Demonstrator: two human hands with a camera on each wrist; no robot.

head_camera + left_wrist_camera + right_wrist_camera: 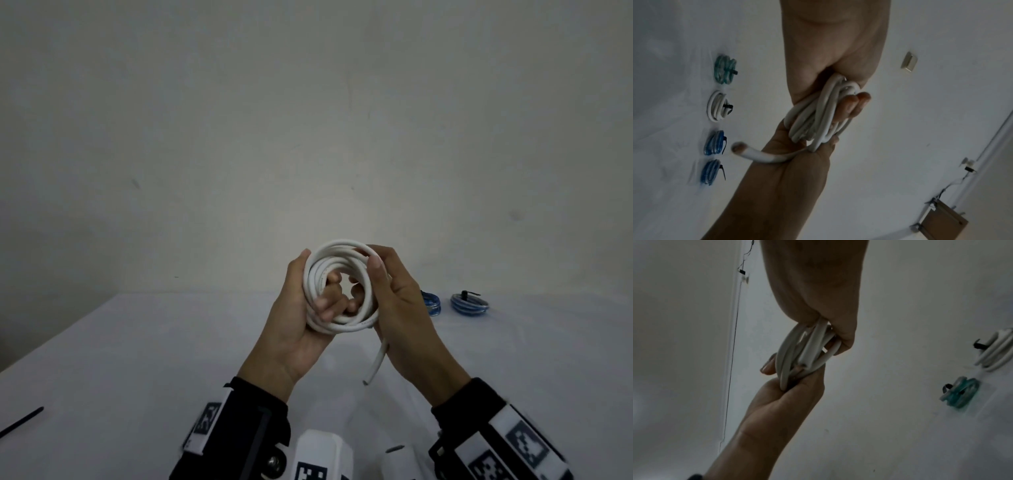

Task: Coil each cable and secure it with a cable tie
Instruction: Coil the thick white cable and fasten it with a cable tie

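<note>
Item 1: white cable (337, 287), wound into a multi-turn coil, held in the air above the desk (137, 359) between both hands.
Left hand (301, 308): grip closed round the coil's left side, fingers curled through its centre.
Right hand (397, 294): grip closed round the coil's right side, thumb across the front.
Loose cable end (375, 368): hangs free below the coil.
Items 2–5, in the left wrist view: 4 tied coils lying in a row on the desk: teal coil (724, 69), white coil (717, 108), 2 blue coils (715, 142) (710, 172), each with a black tie.
Item 6: loose black cable tie (20, 422), at the desk's near left edge.
</note>
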